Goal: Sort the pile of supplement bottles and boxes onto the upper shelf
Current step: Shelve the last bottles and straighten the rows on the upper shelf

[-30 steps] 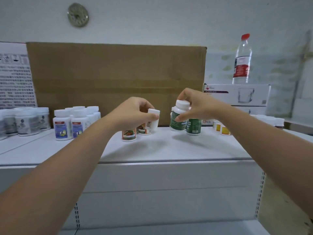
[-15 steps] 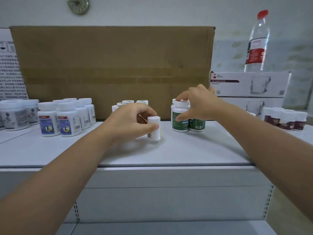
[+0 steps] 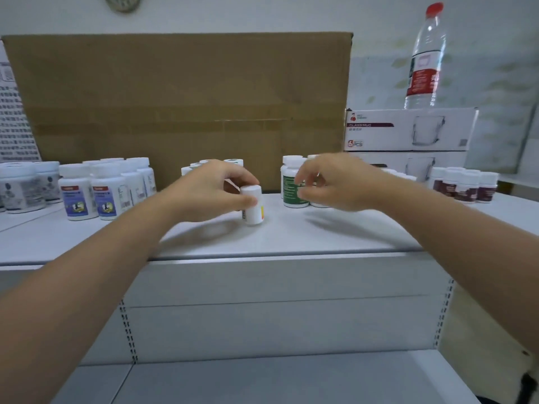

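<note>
Upper shelf (image 3: 320, 237): left hand (image 3: 210, 191) grips small bottle (image 3: 253, 208), half-hiding capped bottles (image 3: 233, 162) behind.

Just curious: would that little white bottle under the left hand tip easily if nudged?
Probably, yes: the small white bottle stands upright, taller than wide, on a smooth shelf. It looks like rigid plastic, so likely stiff and light. With the left hand gripping its top, it seems steady.

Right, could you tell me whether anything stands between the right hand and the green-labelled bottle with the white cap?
Nothing visible does: the right hand is at the green-labelled white-capped plastic bottle, fingertips over its label. The small white plastic bottle gripped by the left hand stands apart to the left.
</note>
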Tool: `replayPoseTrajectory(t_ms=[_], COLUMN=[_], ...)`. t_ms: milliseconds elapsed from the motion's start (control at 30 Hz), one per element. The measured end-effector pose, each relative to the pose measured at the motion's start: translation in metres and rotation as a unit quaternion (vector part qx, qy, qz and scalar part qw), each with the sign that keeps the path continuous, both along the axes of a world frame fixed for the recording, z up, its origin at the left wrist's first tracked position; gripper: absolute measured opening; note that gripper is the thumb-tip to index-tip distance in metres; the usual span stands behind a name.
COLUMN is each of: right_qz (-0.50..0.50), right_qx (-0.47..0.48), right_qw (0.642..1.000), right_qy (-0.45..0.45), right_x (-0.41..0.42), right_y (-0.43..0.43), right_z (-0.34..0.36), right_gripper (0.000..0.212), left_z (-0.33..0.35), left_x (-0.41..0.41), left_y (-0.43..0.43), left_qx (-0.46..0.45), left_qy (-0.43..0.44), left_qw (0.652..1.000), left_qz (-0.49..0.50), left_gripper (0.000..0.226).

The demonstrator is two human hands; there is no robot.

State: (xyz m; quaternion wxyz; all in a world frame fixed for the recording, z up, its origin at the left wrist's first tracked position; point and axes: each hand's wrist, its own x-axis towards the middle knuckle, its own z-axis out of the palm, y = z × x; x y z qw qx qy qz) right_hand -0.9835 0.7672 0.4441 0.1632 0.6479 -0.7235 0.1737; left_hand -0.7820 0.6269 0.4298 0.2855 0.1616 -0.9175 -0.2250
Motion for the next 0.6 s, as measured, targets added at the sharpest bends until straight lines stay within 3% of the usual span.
replayPoseTrajectory(t_ms=[133, 467, 600], right_qz=[-0.034, -0.156, -0.14], right_qx=[0.055, 0.077, 0.099], right_qw=[0.998, 0.98, 0.975], right_qy=[-0.013, -0.094, -0.139], right_x=[-0.011, -0.098, -0.116], right_y=[0.037, 0.143, 0.152], right_z=[-0.026, -0.027, -0.037], right_gripper=[0.031, 0.035, 0.037], left_z=[0.018, 0.048, 0.046], left_x=[-0.008, -0.102, -0.152], left_y=[0.009, 0.086, 0.103], left_qx=[0.008, -0.078, -0.088], left_qy=[-0.039, -0.064, -0.078], left_qw=[0.999, 0.994, 0.991], left_qz=[0.009, -0.044, -0.059], left_gripper=[0.01, 0.021, 0.024])
